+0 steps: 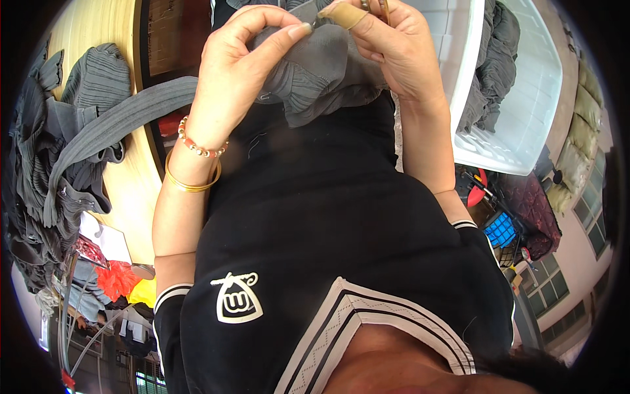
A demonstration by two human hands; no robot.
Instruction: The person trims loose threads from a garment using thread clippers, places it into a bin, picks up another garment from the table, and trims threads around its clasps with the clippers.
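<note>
Pinching ribbed grey fabric (315,72): left hand (230,79), right hand (387,52), both grips closed.

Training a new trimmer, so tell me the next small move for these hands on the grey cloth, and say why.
Probably close the small metal tool on whatever sits at the pinched spot. The left hand pinches a fold of the grey cloth taut, and the right hand, thumb taped, holds the tool's tip right at that fold. What it is, scissors or snips, cannot be told.
</note>
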